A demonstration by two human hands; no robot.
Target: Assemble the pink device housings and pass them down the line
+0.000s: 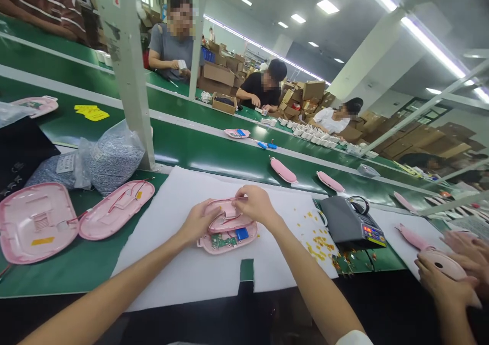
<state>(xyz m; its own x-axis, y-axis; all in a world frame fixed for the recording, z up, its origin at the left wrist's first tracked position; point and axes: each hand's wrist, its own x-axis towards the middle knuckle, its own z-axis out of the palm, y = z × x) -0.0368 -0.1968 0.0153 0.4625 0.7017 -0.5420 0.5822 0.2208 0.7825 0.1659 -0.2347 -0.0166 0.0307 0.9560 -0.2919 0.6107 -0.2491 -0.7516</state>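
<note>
"What lay on the white sheet (160,266)?"

"A lower shell (222,251) of pink plastic, open side up, so its circuit board (221,241) and blue block (242,233) showed. The sheet probably spared the plastic from scratches."

"And above it?"

"The upper shell (225,226), held over the far part of the lower one, its hollow side in view. I took it that this kept the inside within easy reach."

"How did the hands grip it?"

"The left hand (196,221) clasped the left end, thumb over the rim, its other fingers mostly hidden. The right hand (255,205) was nearly closed, thumb and fingers bunched at the opposite rim. Whether they pinched anything thin besides, I couldn't tell."
</note>
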